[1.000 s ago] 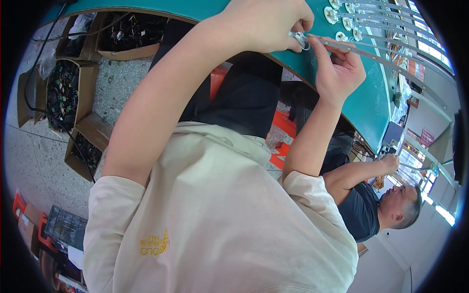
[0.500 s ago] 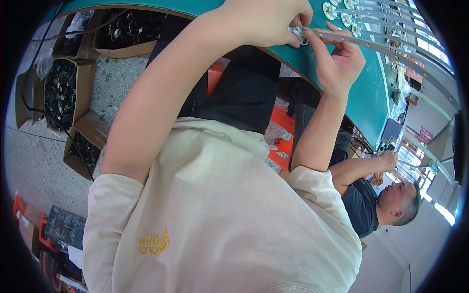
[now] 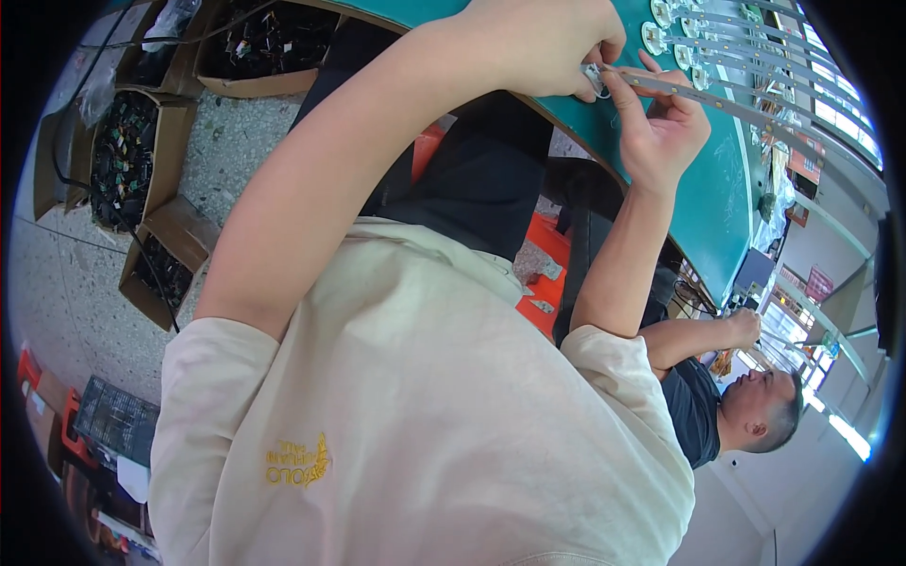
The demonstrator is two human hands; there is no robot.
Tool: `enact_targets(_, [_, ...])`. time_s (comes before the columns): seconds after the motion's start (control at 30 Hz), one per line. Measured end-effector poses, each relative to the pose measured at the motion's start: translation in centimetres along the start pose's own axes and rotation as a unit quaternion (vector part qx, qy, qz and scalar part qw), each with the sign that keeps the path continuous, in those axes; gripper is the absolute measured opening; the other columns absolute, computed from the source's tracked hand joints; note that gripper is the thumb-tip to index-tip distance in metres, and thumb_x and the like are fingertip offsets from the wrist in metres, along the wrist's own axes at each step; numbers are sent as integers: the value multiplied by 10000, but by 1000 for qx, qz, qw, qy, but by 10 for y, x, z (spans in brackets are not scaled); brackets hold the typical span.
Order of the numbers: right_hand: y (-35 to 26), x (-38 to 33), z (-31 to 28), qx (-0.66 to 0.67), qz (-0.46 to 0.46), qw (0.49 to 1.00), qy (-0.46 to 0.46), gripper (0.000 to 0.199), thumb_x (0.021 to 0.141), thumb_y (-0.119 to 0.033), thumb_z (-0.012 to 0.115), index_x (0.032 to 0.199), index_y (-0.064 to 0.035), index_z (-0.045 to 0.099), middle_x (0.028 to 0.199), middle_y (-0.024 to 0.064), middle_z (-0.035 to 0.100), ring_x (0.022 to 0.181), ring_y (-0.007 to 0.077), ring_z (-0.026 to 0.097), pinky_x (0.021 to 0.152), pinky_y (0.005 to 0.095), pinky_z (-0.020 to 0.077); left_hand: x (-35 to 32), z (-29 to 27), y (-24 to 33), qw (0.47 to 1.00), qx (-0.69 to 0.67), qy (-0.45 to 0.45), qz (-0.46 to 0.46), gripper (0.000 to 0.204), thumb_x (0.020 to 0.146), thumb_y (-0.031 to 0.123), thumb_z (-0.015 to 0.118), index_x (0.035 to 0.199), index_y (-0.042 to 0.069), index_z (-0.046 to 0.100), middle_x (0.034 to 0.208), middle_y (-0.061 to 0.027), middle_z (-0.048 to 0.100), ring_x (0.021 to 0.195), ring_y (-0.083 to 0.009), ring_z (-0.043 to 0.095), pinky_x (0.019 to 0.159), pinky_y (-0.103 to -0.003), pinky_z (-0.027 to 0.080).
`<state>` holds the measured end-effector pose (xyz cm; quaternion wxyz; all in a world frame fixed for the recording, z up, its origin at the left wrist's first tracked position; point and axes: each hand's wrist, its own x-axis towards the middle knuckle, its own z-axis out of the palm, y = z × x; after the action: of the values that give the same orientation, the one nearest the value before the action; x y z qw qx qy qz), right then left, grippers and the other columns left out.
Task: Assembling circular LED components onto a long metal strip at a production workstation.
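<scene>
1. The left hand (image 3: 569, 45) and right hand (image 3: 666, 123) nearly meet around a small white piece (image 3: 593, 74), leaving little room between.
2. The held strip (image 3: 714, 102) bars passage rightward from the right hand.
3. Just beyond the right hand, white discs (image 3: 654, 38) on parallel strips (image 3: 755, 60) stand in the way.
4. Right of the right wrist, the green tabletop (image 3: 713, 208) gives free passage.

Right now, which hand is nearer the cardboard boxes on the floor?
Left. The left hand is over the table, to the right of the boxes; the right hand, pinching a long strip, is farther right.
</scene>
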<state>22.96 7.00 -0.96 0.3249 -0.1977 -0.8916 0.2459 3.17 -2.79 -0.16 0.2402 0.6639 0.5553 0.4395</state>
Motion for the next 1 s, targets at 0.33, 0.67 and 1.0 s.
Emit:
enact_targets(0.33, [-6, 5, 0, 21, 13, 999, -25, 97, 804, 51, 798, 839, 17, 715, 802, 47, 674, 818, 128, 662, 1085, 469, 471, -1, 31, -24, 990, 99, 72, 64, 210, 710, 159, 814, 866, 35, 749, 835, -162, 725, 850, -339, 699, 772, -405, 551])
enact_targets(0.67, [-17, 0, -2, 27, 123, 992, 8, 69, 812, 34, 786, 850, 13, 732, 891, 83, 709, 972, 198, 676, 900, 335, 498, -1, 15, -25, 993, 34, 49, 99, 670, 639, 248, 877, 1264, 132, 666, 1101, -97, 734, 1022, -285, 682, 882, -385, 541])
enact_targets(1.0, [-56, -38, -43, 59, -25, 980, 187, 183, 790, 113, 764, 880, -23, 681, 857, 117, 729, 823, 211, 717, 996, 505, 507, -10, -10, -13, 986, -156, 42, 38, 410, 774, 199, 819, 1132, 46, 692, 1029, -60, 744, 989, -149, 677, 851, -294, 480])
